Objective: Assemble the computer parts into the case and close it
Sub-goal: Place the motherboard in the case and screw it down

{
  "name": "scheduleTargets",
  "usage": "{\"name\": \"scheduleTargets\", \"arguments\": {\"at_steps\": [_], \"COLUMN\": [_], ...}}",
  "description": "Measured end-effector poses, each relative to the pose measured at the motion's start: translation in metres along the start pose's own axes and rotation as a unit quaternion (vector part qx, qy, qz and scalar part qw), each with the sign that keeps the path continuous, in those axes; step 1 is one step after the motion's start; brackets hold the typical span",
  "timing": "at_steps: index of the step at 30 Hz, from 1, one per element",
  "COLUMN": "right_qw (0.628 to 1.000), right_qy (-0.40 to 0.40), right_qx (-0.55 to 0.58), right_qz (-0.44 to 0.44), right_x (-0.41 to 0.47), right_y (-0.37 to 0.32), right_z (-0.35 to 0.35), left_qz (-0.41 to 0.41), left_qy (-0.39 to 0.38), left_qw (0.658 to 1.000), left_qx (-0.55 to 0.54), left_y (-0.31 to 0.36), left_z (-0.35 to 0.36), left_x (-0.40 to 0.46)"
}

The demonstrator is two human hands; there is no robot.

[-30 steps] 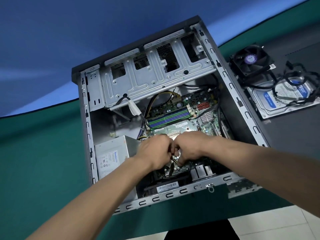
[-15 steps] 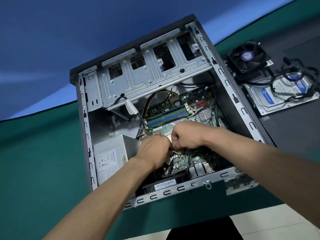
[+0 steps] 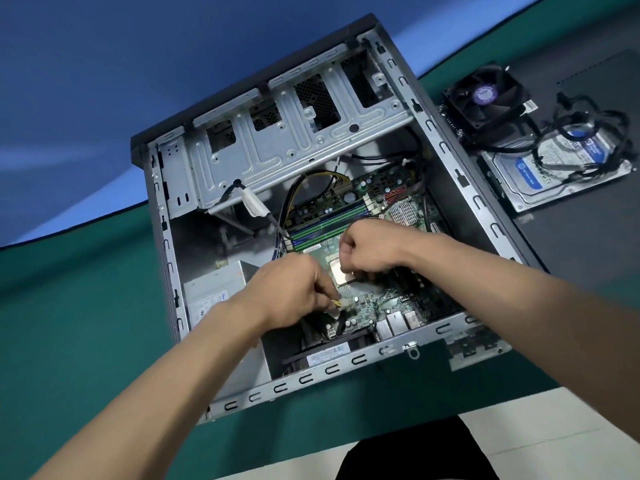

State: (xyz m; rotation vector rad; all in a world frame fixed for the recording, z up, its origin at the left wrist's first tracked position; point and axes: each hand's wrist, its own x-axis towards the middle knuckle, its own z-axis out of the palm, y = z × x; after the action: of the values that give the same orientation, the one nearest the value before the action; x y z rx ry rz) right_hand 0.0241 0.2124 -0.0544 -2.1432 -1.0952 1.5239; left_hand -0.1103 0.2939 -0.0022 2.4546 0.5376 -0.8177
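The open computer case (image 3: pixel 311 375) lies on its side on the green table. Inside it sits the green motherboard (image 3: pixel 381 299) with a bare square CPU (image 3: pixel 341 273) and blue-green RAM sticks (image 3: pixel 329 223). My left hand (image 3: pixel 294 292) pinches a small white power connector (image 3: pixel 341 304) with yellow and black wires, just below the CPU. Just above and right of the CPU, my right hand (image 3: pixel 370 247) hovers with its fingers curled; nothing shows in it.
A grey power supply (image 3: pixel 211 292) fills the case's left corner, and the silver drive cage (image 3: pixel 294 143) spans the far end. Right of the case, a black CPU cooler fan (image 3: pixel 485 98) and a hard drive (image 3: pixel 540 178) with tangled black cables lie on a dark panel (image 3: pixel 588 237).
My two hands were pressed together over the connector. The right hand has since pulled away up and to the right, uncovering the CPU, while the left stays on the connector.
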Motion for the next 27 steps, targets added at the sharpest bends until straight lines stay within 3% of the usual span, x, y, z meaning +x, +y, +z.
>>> {"name": "scheduleTargets", "arguments": {"at_steps": [7,15,27], "right_qw": [0.993,0.985,0.984], "right_qy": [-0.112,-0.152,-0.166], "right_qx": [-0.035,-0.079,-0.063], "right_qz": [-0.008,-0.011,0.016], "right_x": [-0.001,0.001,0.003], "right_y": [0.001,-0.002,-0.002], "right_z": [0.014,0.022,0.024], "left_qz": [-0.018,-0.037,-0.030], "left_qy": [-0.102,-0.065,-0.072], "left_qw": [0.985,0.984,0.986], "left_qx": [0.140,0.160,0.145], "left_y": [0.002,-0.002,-0.001], "left_z": [0.011,0.029,0.030], "left_x": [0.000,0.013,0.015]}}
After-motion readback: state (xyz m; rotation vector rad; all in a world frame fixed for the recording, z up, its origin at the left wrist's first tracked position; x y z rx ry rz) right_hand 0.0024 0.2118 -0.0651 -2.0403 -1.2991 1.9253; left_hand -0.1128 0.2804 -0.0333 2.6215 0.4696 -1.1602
